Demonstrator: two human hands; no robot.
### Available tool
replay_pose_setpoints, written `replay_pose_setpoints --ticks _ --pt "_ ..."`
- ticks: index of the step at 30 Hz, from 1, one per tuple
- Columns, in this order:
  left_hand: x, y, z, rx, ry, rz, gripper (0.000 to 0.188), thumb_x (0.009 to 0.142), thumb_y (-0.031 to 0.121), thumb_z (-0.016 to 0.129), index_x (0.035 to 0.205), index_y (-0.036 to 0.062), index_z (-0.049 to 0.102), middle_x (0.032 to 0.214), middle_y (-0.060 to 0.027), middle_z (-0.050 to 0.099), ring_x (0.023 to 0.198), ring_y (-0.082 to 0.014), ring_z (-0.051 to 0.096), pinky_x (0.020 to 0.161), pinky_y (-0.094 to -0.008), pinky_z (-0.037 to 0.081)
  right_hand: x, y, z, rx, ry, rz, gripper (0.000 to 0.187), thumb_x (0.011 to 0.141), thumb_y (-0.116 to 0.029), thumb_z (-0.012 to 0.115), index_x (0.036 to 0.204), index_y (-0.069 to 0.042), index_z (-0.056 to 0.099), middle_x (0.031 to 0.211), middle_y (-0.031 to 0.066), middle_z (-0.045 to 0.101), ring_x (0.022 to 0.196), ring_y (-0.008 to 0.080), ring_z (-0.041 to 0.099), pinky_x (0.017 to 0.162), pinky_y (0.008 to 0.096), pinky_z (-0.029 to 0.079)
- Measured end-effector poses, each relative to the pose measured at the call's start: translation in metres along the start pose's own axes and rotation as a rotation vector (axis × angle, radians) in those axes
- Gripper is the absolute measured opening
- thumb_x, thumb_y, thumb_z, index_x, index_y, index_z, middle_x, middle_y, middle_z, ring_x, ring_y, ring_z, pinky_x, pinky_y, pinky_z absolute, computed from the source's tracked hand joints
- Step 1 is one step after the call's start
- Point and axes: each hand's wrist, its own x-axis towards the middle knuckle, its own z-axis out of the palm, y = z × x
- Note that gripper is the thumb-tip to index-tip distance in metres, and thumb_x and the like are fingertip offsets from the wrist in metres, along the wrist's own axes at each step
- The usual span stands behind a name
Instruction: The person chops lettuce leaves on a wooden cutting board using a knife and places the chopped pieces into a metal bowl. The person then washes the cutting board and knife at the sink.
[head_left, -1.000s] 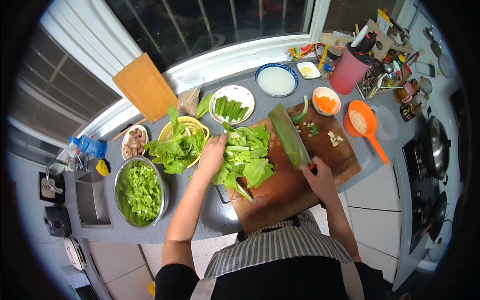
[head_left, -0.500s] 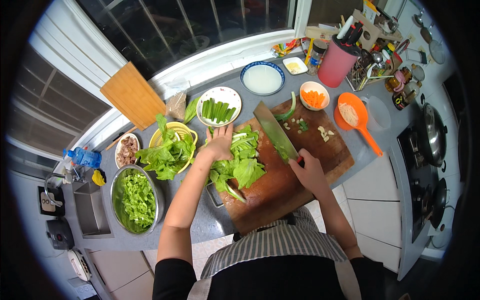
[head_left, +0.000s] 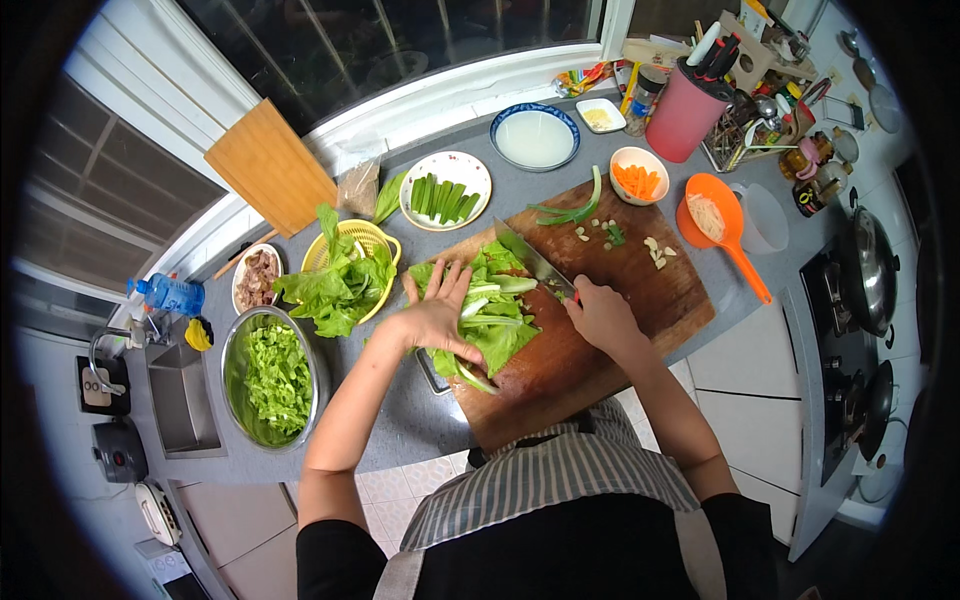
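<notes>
My left hand (head_left: pixel 437 318) lies with spread fingers on a pile of leafy lettuce (head_left: pixel 505 340) at the left side of the wooden cutting board (head_left: pixel 590 345). In my right hand (head_left: pixel 603 316) is the handle of a cleaver (head_left: pixel 535 258). Its blade points up and to the left, beside the far right edge of the leaves; whether it touches them I cannot tell. Right of the blade, a green scallion stalk (head_left: pixel 568 213), a few chopped green bits (head_left: pixel 614 234) and pale garlic pieces (head_left: pixel 658 252) lie on the board.
Left of the board stand a yellow basket (head_left: pixel 392 245) of lettuce, a steel bowl (head_left: pixel 314 400) of cut greens and a meat dish (head_left: pixel 258 279). Beyond it are a plate (head_left: pixel 478 178) of green pieces and a carrot bowl (head_left: pixel 640 175). An orange strainer (head_left: pixel 737 245) sits right, near the stove (head_left: pixel 835 330).
My left hand has come nearer to me and spread wider over the lettuce. The cleaver has swung left toward the leaves, its blade now turned more edge-on.
</notes>
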Motion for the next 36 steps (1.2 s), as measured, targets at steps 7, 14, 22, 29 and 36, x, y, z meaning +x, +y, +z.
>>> replay_pose_setpoints --ticks 7,14,22,29,36 --pt "-0.023 0.026 0.04 0.332 0.087 -0.01 0.136 0.05 0.048 0.085 0.149 0.0095 0.0 0.154 -0.0169 -0.003 0.141 -0.0384 -0.01 0.103 -0.0704 -0.003 -0.002 -0.002 0.003 -0.001 -0.04 0.033 0.024 0.089 -0.026 0.055 0.091 -0.003 0.046 0.078 0.0212 0.062 0.075 0.0416 0.062 0.065 0.0503 0.05" --pt "0.011 0.013 0.038 0.316 0.381 0.009 0.117 0.057 0.036 0.083 0.147 0.0053 0.014 0.129 -0.0152 0.044 0.125 -0.0363 0.038 0.108 -0.0641 0.014 -0.001 0.0 0.005 0.003 -0.035 0.029 0.023 0.089 -0.025 0.055 0.09 -0.003 0.047 0.08 0.0219 0.063 0.077 0.0419 0.062 0.066 0.0509 0.049" --pt "0.038 0.002 0.027 0.252 0.516 0.03 0.051 0.064 0.015 0.075 0.111 0.0081 0.057 0.11 -0.0095 0.059 0.112 -0.0305 0.049 0.095 -0.0515 0.037 0.005 -0.003 -0.006 0.021 -0.073 0.061 0.024 0.088 -0.025 0.056 0.088 -0.002 0.048 0.082 0.0219 0.063 0.081 0.042 0.061 0.07 0.0507 0.049" --pt "-0.009 -0.008 -0.016 -0.425 0.702 0.07 0.049 0.057 0.009 0.077 0.103 0.0029 0.06 0.088 -0.0166 0.066 0.085 -0.0337 0.062 0.079 -0.04 0.049 0.014 0.021 0.001 0.239 -0.118 0.038 0.028 0.086 -0.027 0.058 0.086 0.0 0.05 0.081 0.025 0.061 0.08 0.0424 0.06 0.069 0.0466 0.047" --pt "0.02 0.01 0.005 -0.332 0.572 -0.41 0.065 0.062 0.02 0.078 0.121 0.0067 0.053 0.103 -0.0173 0.066 0.098 -0.0332 0.062 0.085 -0.0407 0.049 0.002 0.007 0.003 0.42 -0.177 0.045 0.031 0.084 -0.028 0.059 0.085 0.003 0.053 0.078 0.0252 0.059 0.077 0.0423 0.059 0.066 0.0433 0.046"
